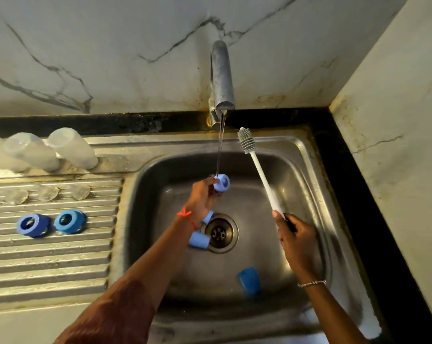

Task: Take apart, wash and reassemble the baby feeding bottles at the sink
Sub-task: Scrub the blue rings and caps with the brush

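Nearest, my right hand (297, 234) is wrapped round the brush (263, 180) handle. Farther in, my left hand (201, 197) pinches the blue collar ring (222, 182) under the tap stream, toward the sink's (316, 170) far edge. I judge it light, stiff and wet-slick, best held by its rim.

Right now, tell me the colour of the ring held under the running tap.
Light blue. The ring shows best in the head view, in the left hand.

Veined marble wall (110, 58), black countertop (351, 194).
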